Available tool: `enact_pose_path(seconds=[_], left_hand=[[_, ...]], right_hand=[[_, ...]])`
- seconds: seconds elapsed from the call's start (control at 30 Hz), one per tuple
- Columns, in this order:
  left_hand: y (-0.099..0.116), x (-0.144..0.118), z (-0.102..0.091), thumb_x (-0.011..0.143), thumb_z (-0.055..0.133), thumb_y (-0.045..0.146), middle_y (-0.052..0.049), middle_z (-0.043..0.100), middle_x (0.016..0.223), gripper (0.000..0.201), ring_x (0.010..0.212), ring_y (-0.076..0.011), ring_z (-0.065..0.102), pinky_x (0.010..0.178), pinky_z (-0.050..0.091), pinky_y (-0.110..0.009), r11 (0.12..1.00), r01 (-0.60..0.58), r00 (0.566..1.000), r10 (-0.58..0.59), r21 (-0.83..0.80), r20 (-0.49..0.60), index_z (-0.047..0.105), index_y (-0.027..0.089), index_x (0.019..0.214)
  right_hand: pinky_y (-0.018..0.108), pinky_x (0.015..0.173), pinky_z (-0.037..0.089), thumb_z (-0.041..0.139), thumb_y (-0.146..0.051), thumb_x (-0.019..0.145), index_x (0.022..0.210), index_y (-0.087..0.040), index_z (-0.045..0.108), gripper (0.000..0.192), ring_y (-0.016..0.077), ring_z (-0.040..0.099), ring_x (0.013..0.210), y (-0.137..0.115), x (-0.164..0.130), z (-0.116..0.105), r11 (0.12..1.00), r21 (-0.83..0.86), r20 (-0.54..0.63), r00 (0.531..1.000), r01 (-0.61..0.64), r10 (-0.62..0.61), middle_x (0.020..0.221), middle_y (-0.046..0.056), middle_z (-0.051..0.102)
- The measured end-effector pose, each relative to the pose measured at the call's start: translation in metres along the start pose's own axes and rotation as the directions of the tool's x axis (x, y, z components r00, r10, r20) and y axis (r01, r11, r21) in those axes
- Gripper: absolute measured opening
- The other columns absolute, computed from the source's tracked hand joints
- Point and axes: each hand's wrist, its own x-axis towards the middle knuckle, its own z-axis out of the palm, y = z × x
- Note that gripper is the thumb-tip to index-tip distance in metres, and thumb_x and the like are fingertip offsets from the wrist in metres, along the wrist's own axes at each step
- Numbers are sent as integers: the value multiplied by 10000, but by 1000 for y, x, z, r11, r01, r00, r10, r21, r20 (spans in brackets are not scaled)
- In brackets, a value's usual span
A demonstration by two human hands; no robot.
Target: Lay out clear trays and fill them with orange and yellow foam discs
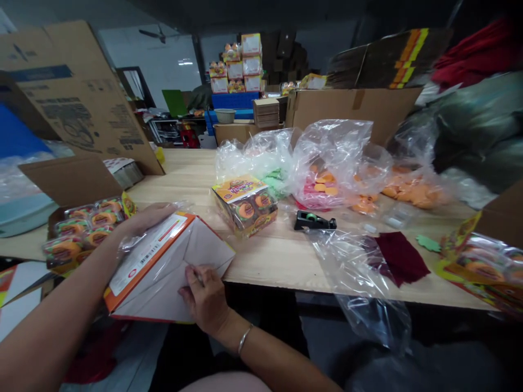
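A printed cardboard display box point(159, 272) is tilted at the table's front edge, its pale bottom with folded, interlocking flaps turned towards me. My left hand point(153, 220) is closed over the box's far upper side, with clear plastic film around it; its fingertips are hidden. My right hand point(207, 299) has curled fingers pressed at the seam where the bottom flaps meet, and a bracelet point(244, 338) circles that wrist. Just beyond, a wrapped display box point(247, 204) of burger-shaped items stands on the table. A black tape dispenser point(314, 220) sits to its right.
An open box of burger-shaped packs point(87, 226) stands at left, another filled box point(482, 261) at right. Clear bags point(330, 158) of coloured pieces line the back. A clear plastic sheet point(355, 288) and dark red cloth point(402, 258) lie near the front edge.
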Motion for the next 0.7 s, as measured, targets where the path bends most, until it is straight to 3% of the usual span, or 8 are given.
enact_pose_path(seconds=[0.1, 0.23, 0.5, 0.7], left_hand=[[1, -1, 2, 675, 596, 671, -37, 732, 844, 578, 822, -249, 630, 752, 526, -315, 999, 31, 997, -33, 18, 70, 707, 135, 860], [8, -4, 4, 676, 585, 668, -49, 733, 940, 604, 897, -249, 622, 780, 522, -307, 999, 49, 996, -50, 20, 74, 698, 129, 923], [45, -24, 4, 532, 685, 648, -64, 717, 827, 560, 833, -265, 616, 640, 518, -285, 997, 78, 993, -78, -3, 88, 694, 147, 782], [45, -23, 8, 583, 632, 636, -59, 695, 782, 503, 820, -269, 601, 608, 497, -294, 997, 80, 994, -79, -6, 82, 679, 163, 749]], right_hand=[[370, 863, 548, 561, -361, 940, 1275, -104, 607, 425, 240, 579, 981, 2, 0, 3, 998, 47, 27, 999, -30, 29, 1049, 142, 630], [368, 898, 532, 595, -368, 915, 1306, -119, 593, 464, 231, 573, 1011, 5, 1, 2, 983, 138, 122, 987, -119, 102, 1075, 132, 617], [345, 868, 517, 608, -178, 860, 1082, -218, 707, 246, 201, 613, 934, 12, 21, -13, 915, 324, 205, 962, -242, 182, 956, 57, 681], [342, 865, 504, 620, -158, 821, 1008, -196, 703, 209, 196, 622, 906, 11, 24, -11, 886, 375, 220, 954, -274, 202, 908, 51, 681]])
